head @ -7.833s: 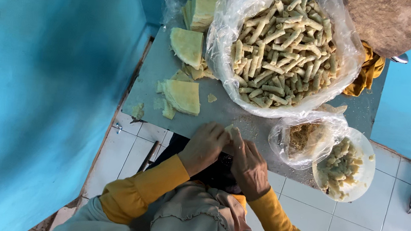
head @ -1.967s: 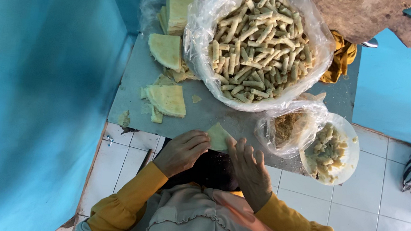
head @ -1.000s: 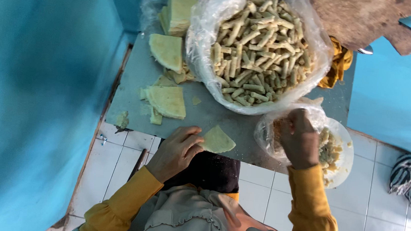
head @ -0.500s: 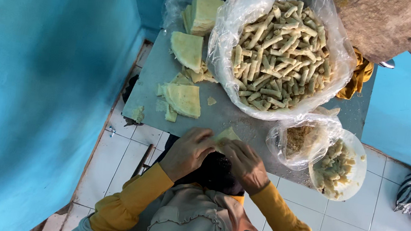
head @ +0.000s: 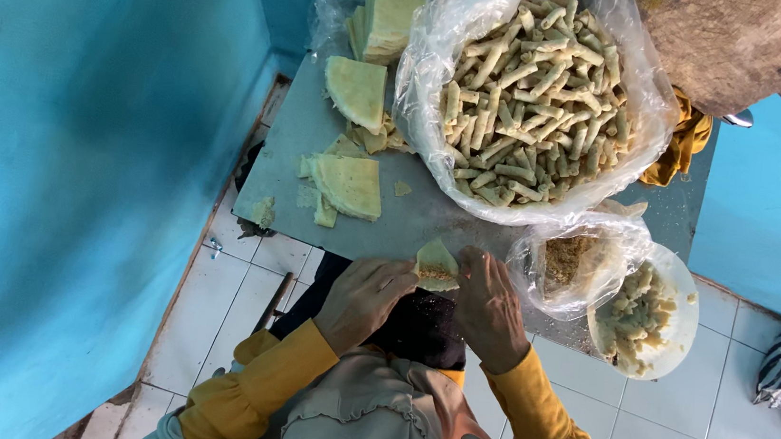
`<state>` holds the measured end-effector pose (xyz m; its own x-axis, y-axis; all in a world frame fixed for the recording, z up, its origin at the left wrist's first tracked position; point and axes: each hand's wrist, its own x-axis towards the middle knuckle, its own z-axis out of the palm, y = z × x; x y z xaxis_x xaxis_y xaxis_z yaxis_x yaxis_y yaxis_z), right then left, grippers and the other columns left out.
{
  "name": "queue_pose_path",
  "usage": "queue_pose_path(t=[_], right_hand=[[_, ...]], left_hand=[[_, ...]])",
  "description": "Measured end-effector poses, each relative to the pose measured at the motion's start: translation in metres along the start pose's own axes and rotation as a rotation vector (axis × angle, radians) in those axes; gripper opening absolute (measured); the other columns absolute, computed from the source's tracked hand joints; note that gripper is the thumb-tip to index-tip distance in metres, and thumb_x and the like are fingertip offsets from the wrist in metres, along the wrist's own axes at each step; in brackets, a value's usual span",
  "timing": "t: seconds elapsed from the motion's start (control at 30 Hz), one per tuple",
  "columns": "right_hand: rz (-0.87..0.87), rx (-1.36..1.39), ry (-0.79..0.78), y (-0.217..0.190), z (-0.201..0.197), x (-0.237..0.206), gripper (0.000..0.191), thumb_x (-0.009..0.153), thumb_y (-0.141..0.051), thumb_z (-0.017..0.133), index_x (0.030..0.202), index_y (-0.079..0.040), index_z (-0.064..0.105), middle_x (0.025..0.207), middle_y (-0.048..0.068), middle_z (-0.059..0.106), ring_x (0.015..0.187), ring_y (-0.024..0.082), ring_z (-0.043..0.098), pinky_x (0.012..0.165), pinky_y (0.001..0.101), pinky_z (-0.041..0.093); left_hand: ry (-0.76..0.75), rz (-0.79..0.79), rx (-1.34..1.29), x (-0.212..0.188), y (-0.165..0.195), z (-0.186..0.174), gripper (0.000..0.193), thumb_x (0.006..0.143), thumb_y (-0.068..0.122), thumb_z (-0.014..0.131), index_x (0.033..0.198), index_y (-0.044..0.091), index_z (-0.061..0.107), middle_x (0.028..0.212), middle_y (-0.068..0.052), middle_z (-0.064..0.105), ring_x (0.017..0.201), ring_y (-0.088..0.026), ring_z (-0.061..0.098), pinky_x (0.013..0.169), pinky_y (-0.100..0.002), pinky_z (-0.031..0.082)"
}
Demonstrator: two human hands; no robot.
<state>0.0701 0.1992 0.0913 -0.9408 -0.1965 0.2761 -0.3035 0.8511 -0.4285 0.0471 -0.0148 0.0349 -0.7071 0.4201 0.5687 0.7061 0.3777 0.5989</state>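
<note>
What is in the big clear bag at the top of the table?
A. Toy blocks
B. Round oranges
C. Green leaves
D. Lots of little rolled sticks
D: the big clear bag is piled full of pale, thin rolled sticks, while both hands, the left hand and the right hand, hold a folded wrapper piece at the table edge.

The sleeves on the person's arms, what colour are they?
Mustard yellow sleeves, with gathered cuffs at the wrists, seen clearly in the head view.
</note>
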Motion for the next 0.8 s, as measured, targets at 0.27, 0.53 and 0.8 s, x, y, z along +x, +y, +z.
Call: queue_pose_path(t=[0.27,0.53,0.8], right_hand=[[0.153,0.272,-0.037,-0.007,-0.007,-0.001,0.038,0.091,0.009,0.051,0.129,0.002,0.05,0.111,0.021,0.062,0.102,0.032,0.068,0.087,0.0393,0.056],[0.002,0.155,-0.099,-0.016,-0.011,-0.002,0.039,0.093,0.0,0.062,0.131,-0.002,0.053,0.116,0.02,0.068,0.101,0.035,0.07,0.083,0.0413,0.057],[-0.19,-0.01,-0.113,-0.004,-0.003,0.005,0.053,0.091,0.003,0.063,0.142,0.002,0.05,0.097,0.012,0.068,0.088,0.03,0.069,0.083,0.0435,0.056]], left_hand=[[-0.1,0.04,-0.015,-0.001,0.001,0.007,0.037,0.095,0.013,0.071,0.13,0.004,0.061,0.126,-0.009,0.069,0.113,-0.028,0.061,0.098,-0.042,0.051],[-0.147,0.123,0.075,0.002,-0.009,0.011,0.031,0.089,0.008,0.069,0.12,0.007,0.065,0.12,-0.006,0.067,0.116,-0.025,0.061,0.104,-0.043,0.045],[-0.136,0.065,0.084,0.018,-0.009,0.018,0.023,0.09,0.007,0.066,0.113,0.004,0.066,0.107,-0.007,0.065,0.104,-0.026,0.06,0.099,-0.043,0.046]])
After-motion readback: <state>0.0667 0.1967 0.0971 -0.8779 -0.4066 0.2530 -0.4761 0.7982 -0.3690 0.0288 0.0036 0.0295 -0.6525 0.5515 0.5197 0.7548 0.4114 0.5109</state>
